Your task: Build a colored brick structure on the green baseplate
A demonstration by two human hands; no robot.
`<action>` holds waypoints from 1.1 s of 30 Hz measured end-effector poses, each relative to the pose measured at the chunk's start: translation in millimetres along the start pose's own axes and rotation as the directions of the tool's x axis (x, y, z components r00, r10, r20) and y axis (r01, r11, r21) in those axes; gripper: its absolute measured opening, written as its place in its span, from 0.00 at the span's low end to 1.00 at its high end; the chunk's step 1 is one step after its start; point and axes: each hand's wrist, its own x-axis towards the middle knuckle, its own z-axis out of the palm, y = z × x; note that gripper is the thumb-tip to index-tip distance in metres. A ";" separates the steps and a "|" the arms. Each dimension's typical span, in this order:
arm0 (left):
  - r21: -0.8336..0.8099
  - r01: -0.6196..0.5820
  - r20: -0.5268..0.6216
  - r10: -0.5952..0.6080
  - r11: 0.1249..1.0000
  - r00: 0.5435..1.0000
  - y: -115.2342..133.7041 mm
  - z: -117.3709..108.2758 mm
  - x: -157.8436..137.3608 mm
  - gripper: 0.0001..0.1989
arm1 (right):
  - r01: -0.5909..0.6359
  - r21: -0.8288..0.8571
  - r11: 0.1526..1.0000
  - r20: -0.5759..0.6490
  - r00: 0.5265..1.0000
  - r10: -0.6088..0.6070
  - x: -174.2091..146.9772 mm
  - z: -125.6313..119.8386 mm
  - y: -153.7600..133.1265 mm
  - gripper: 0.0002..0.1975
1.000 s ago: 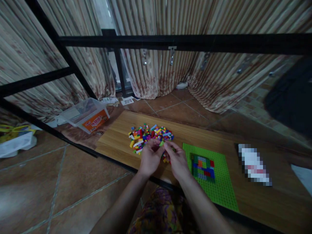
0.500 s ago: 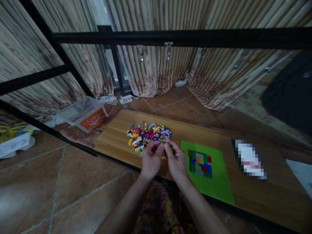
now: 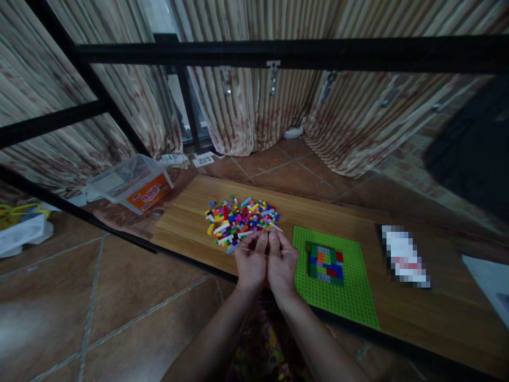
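Note:
My left hand [image 3: 251,260] and my right hand [image 3: 282,259] meet at the fingertips, just in front of a pile of small building bricks [image 3: 238,217] in many colours. Both thumbs and forefingers are pinched together on small building bricks, mostly covered by the fingers. A whitish sliver shows by the right fingertips; I cannot tell whether it is held. To the right of my right hand lies a green baseplate [image 3: 356,286]. On it stands a low, roughly square build [image 3: 326,264] of green, blue, red, orange and grey bricks.
The wooden table [image 3: 178,217] has a dark front edge. A clear plastic box [image 3: 135,183] with an orange label stands beyond its left end. A blurred-out white packet [image 3: 405,257] and a white sheet [image 3: 487,278] lie on the right. A dark metal frame [image 3: 254,53] crosses before striped curtains.
My hands have drawn closer together, the right one turning inward, fingertips still pinched. The view has shifted slightly. The build on the baseplate looks the same.

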 end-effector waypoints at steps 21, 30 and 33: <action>0.084 0.047 -0.076 -0.040 0.995 0.996 -2.9 -15.6 15.4 0.18 | -0.085 -0.088 0.992 0.009 0.996 0.086 35.8 -1.1 21.9 0.21; 0.524 -0.125 -0.074 0.191 0.842 0.979 -8.8 -25.0 35.5 0.10 | 0.041 -0.239 0.970 0.122 0.992 -0.012 73.1 3.1 34.7 0.15; 0.603 -0.188 -0.034 0.261 0.775 0.965 -10.4 -24.0 36.3 0.09 | 0.003 -0.148 0.989 0.088 0.996 0.010 73.6 -1.2 38.3 0.17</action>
